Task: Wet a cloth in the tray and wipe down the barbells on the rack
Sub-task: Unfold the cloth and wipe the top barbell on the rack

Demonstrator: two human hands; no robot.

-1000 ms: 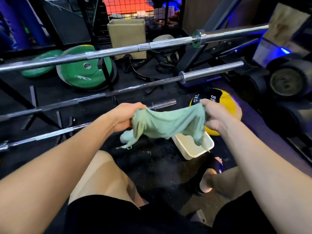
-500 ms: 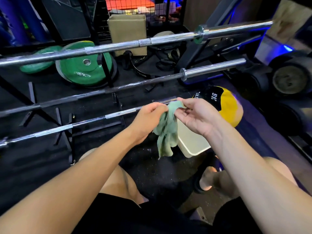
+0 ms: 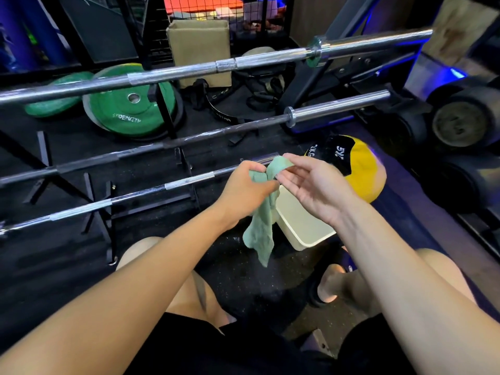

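A pale green cloth hangs bunched between my two hands, its tail dangling over the floor. My left hand grips its upper part in curled fingers. My right hand pinches the cloth's top fold between thumb and forefinger, the other fingers spread. Just below and behind the cloth stands the cream tray on the floor, partly hidden by my hands. Three barbells lie across the black rack: a top chrome barbell, a dark middle barbell and a low chrome barbell whose right end runs behind my hands.
A yellow and black medicine ball sits behind the tray. Green weight plates and a tan box lie beyond the rack. Dark dumbbells line the right side. My bare knees and a sandalled foot are below.
The cloth was stretched wide between both hands; my hands have come together and it now hangs bunched in a narrow strip. The view shifted slightly upward.
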